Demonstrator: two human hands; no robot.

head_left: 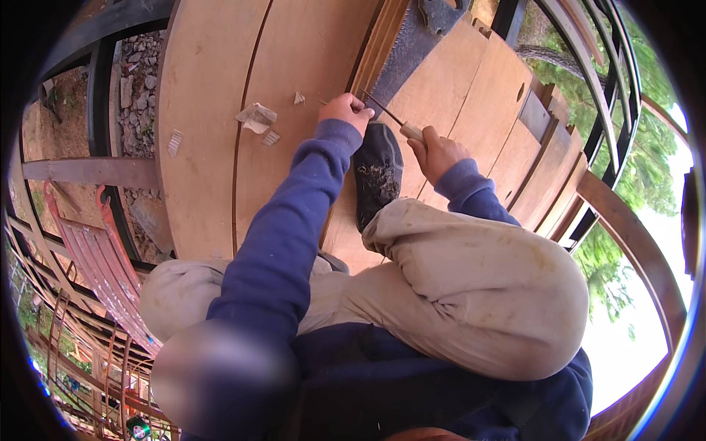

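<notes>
My right hand (440,153) grips the pale wooden handle of a thin-shafted tool (393,115). Its dark, slender shaft slants up and left, across the narrow end of a handsaw (404,62), toward my left hand. The tool's exact kind is too small to tell. My left hand (344,110) is closed in a pinch beside the shaft's far end, with a sliver of something thin poking out on its left; what it holds is mostly hidden. The saw lies on the planks, its toothed edge to the left and its handle (441,15) far away. My black shoe (378,173) is planted against the narrow end.
Wooden planks (202,95) form the surface, with a raised wooden strip (373,48) beside the saw. Crumpled paper (257,117) and small striped scraps (271,137) lie left of my hands. Metal railings (614,81) curve along the right; a red slatted metal piece (95,250) stands left.
</notes>
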